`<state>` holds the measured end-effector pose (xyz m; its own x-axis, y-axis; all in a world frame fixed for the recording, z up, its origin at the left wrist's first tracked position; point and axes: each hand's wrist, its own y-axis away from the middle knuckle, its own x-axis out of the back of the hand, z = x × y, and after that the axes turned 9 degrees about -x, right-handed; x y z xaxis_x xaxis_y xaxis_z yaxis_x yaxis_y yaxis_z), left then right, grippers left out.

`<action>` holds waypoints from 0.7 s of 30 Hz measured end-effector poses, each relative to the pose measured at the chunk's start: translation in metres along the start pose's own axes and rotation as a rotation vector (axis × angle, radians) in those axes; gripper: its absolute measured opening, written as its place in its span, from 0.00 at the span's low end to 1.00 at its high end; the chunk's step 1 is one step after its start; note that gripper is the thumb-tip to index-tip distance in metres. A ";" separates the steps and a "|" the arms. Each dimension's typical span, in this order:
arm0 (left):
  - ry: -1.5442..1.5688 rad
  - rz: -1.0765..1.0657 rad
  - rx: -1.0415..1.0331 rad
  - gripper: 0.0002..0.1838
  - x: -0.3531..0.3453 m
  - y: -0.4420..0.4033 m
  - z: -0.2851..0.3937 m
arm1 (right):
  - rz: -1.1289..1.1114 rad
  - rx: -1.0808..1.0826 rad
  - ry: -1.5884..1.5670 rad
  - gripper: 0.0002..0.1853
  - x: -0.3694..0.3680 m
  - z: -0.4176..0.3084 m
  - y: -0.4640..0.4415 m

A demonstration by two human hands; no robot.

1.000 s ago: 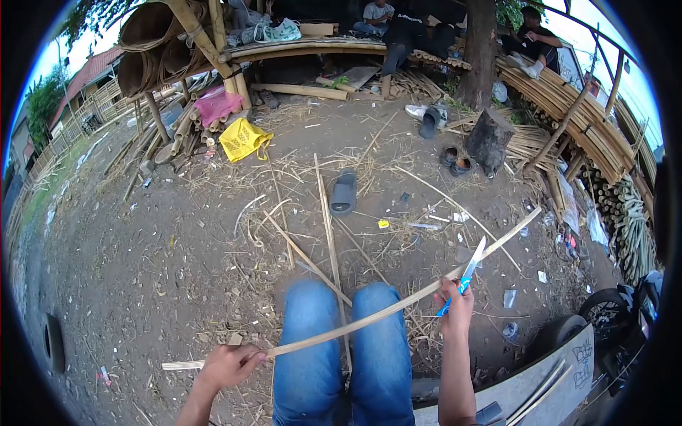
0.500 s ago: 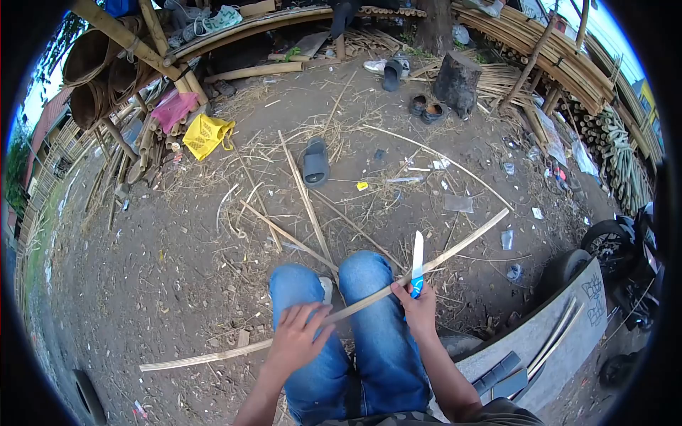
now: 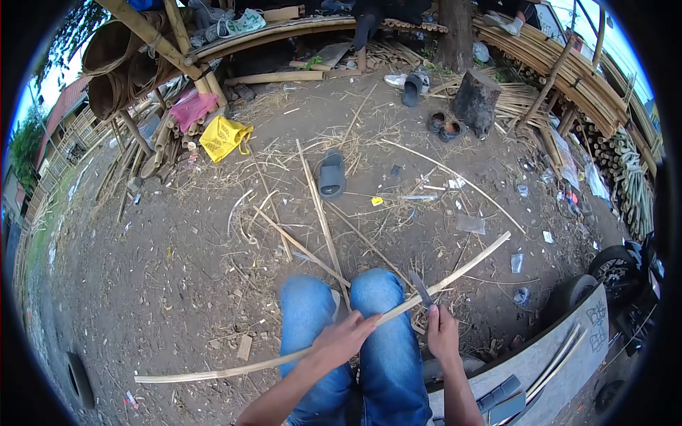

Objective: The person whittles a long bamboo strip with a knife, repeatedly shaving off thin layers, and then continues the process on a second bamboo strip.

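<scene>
A long pale bamboo strip (image 3: 241, 369) lies slantwise over both jeans-covered knees. Between the knees, my left hand (image 3: 342, 341) is closed around it. To the right, my right hand (image 3: 444, 334) grips a knife (image 3: 420, 287), whose handle is mostly hidden in the fist. The narrow dark-looking blade points up and left, and its lower part is at the strip; I cannot tell whether it touches.
More bamboo strips (image 3: 320, 206) and a grey slide sandal (image 3: 332, 174) lie on the dirt ahead. A graffiti-marked board (image 3: 568, 312) at my right bears strips and a dark phone-like object (image 3: 507, 409). A tree stump (image 3: 477, 103) and bamboo stacks (image 3: 554, 67) stand farther back.
My left hand has slid right along the strip. My right hand has come off the strip and turned the knife from nearly upright to leaning left. The view has shifted slightly.
</scene>
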<state>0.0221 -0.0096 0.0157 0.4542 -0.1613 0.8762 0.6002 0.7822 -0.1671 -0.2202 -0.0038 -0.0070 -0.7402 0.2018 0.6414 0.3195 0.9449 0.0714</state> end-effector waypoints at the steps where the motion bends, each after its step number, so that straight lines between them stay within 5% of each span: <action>1: 0.010 0.022 0.015 0.18 0.003 0.011 -0.001 | -0.021 -0.008 0.066 0.20 0.002 -0.011 0.003; 10: -0.049 0.208 0.011 0.17 -0.001 0.031 0.000 | -0.073 -0.053 -0.056 0.21 -0.016 -0.025 0.000; 13: -0.036 0.277 0.066 0.15 -0.004 0.025 0.005 | -0.097 0.089 0.088 0.19 -0.017 -0.031 0.008; 15: -0.056 0.111 0.152 0.15 -0.003 0.026 0.006 | -0.108 0.114 0.134 0.19 -0.011 -0.024 0.003; 21: -0.040 0.045 0.168 0.13 0.000 0.024 0.008 | -0.053 -0.005 0.203 0.19 0.013 -0.008 -0.021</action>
<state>0.0314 0.0143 0.0155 0.4497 -0.1022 0.8873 0.4594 0.8784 -0.1316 -0.2319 -0.0231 0.0062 -0.6218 0.0949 0.7774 0.2867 0.9513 0.1132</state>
